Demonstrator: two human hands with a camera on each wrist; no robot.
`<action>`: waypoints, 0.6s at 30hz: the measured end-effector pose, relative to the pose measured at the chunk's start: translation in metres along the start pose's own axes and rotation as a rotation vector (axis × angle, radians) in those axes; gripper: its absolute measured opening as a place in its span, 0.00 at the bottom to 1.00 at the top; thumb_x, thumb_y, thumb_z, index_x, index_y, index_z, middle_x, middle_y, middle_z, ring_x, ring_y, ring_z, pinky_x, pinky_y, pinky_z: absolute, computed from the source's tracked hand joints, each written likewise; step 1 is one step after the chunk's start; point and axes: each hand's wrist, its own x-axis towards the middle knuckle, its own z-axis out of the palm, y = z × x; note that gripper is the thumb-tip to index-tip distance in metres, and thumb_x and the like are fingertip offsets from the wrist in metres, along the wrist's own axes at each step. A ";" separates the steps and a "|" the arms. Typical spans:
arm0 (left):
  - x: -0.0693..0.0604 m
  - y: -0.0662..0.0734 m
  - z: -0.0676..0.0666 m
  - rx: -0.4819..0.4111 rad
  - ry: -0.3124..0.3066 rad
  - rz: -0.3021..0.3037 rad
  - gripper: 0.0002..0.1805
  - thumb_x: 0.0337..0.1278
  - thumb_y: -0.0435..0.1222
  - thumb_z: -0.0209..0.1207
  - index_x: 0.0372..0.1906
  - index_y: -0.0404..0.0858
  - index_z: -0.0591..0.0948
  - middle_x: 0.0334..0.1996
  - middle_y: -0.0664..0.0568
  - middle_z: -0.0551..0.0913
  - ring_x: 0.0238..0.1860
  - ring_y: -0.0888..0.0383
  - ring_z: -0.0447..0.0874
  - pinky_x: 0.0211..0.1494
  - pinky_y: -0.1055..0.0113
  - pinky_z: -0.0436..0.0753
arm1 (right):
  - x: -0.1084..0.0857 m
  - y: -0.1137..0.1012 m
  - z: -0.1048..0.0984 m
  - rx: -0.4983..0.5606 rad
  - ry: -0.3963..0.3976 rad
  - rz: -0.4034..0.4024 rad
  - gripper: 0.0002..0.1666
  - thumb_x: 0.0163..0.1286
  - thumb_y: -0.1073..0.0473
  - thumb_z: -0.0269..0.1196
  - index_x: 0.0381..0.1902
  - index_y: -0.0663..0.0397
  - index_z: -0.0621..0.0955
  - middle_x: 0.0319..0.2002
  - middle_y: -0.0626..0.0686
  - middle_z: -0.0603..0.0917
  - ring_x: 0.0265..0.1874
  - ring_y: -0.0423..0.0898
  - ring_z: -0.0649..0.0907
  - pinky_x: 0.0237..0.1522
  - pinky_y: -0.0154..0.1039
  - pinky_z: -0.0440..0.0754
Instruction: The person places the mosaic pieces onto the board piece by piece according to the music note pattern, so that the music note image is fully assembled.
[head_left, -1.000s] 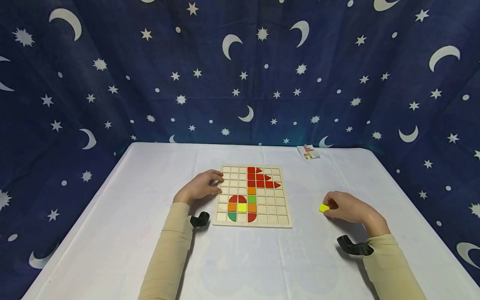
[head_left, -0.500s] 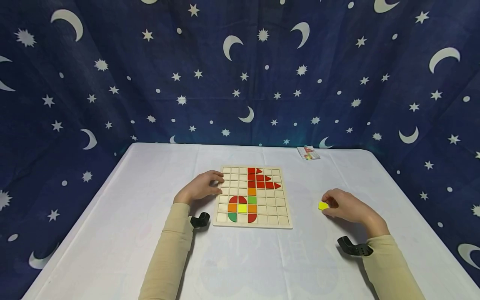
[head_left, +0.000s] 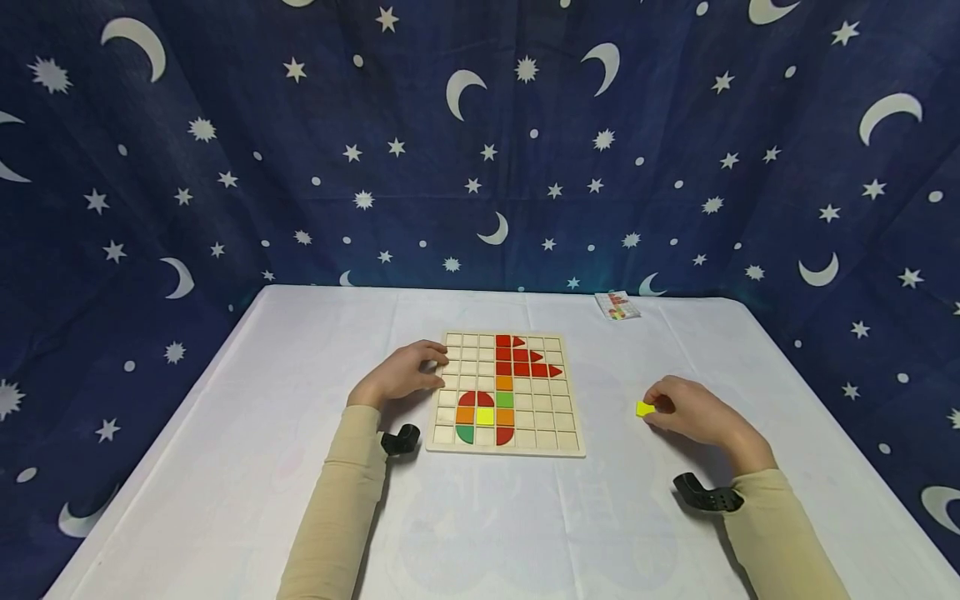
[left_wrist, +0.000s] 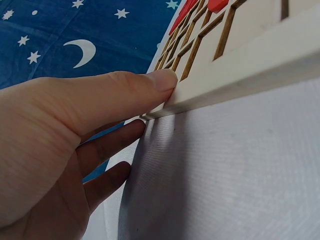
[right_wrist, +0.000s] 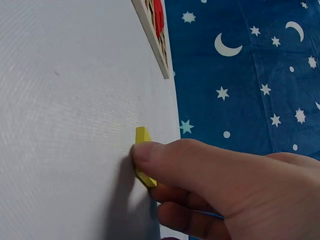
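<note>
The left hand (head_left: 401, 371) rests at the left edge of a square wooden grid board (head_left: 534, 417). In the left wrist view its thumb (left_wrist: 150, 85) touches the board's rim, with two other fingers loosely bent near the side; the index finger is mostly hidden. My right hand (head_left: 693, 410), right of the board, pinches a small yellow block (right_wrist: 142, 133) between thumb and fingers, just over or on the tablecloth; I cannot tell which. On the board sit red squares and pointed red pieces, orange and green squares, a yellow square (head_left: 485, 417) and several quarter-round pieces.
A small picture card (head_left: 617, 306) with a coloured pattern lies near the table's far edge. White cloth (head_left: 480, 525) covers the table. Behind it hangs a dark blue curtain (head_left: 420, 108) with moons and stars. Each wrist carries a black mount (head_left: 705, 493).
The right hand has shifted the yellow block slightly away from me and a touch left, turning it a little in the fingers. The left hand and the board stay put.
</note>
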 end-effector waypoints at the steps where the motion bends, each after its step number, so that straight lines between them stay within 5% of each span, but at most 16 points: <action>1: 0.000 0.000 0.000 0.003 0.001 0.001 0.22 0.57 0.35 0.66 0.57 0.33 0.81 0.66 0.43 0.72 0.69 0.44 0.65 0.72 0.52 0.65 | 0.001 -0.001 0.000 -0.002 0.005 0.005 0.15 0.59 0.59 0.71 0.41 0.62 0.82 0.34 0.49 0.79 0.32 0.44 0.75 0.37 0.42 0.79; 9: 0.001 0.000 0.001 -0.006 -0.003 0.000 0.22 0.57 0.35 0.66 0.57 0.33 0.81 0.66 0.44 0.72 0.69 0.45 0.65 0.72 0.52 0.65 | 0.007 -0.011 0.003 0.010 0.076 -0.002 0.16 0.62 0.59 0.68 0.43 0.64 0.81 0.34 0.50 0.80 0.31 0.44 0.76 0.35 0.41 0.79; 18: 0.000 -0.002 0.001 -0.017 0.009 0.039 0.21 0.57 0.34 0.66 0.55 0.32 0.81 0.65 0.42 0.72 0.68 0.43 0.66 0.71 0.51 0.65 | 0.027 -0.050 0.014 -0.055 0.139 -0.182 0.14 0.62 0.56 0.68 0.43 0.56 0.85 0.37 0.46 0.82 0.34 0.42 0.79 0.36 0.40 0.81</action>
